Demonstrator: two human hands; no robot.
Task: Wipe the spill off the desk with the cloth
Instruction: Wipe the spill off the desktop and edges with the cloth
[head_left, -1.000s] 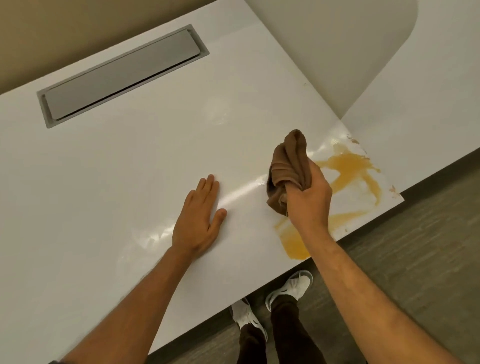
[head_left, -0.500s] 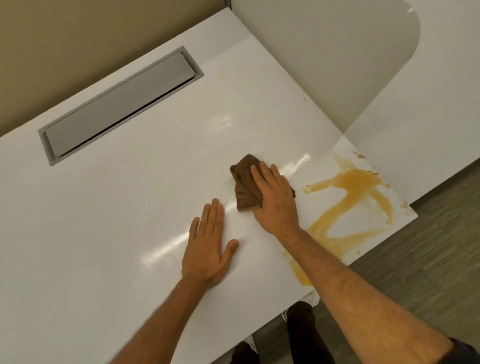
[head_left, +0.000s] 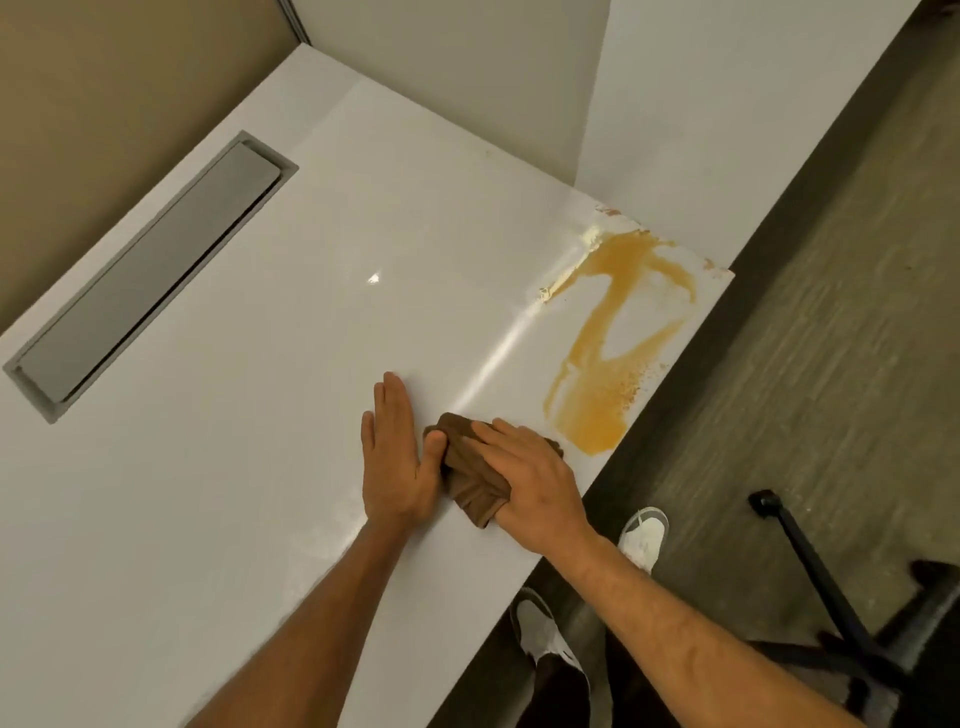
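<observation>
**Amber spill mostly untouched; cloth parked beside it**

Amber-orange liquid, the spill, lies at the desk's near right corner, running in a looping streak from the far edge down to a thicker pool at the front edge. A few pale smeared patches sit at its far-left end. Judged from its extent, the bulk of the wiping is left to do.

Brown cloth, bunched, lies on the white desk just left of the pool, apart from it. Right hand presses flat on top of the cloth, fingers spread over it, pinning it down rather than gripping. Left hand rests open and flat on the desk, thumb touching the cloth's left edge.

Against the earlier frames: a second ago the right hand held the cloth lifted over the spill; half a second ago it pressed it to the desk farther back. Now the cloth sits nearer the front edge, close to the left hand. The streak's shape looks much the same.

Grey recessed cable hatch sits far left; a chair base stands on the floor.
</observation>
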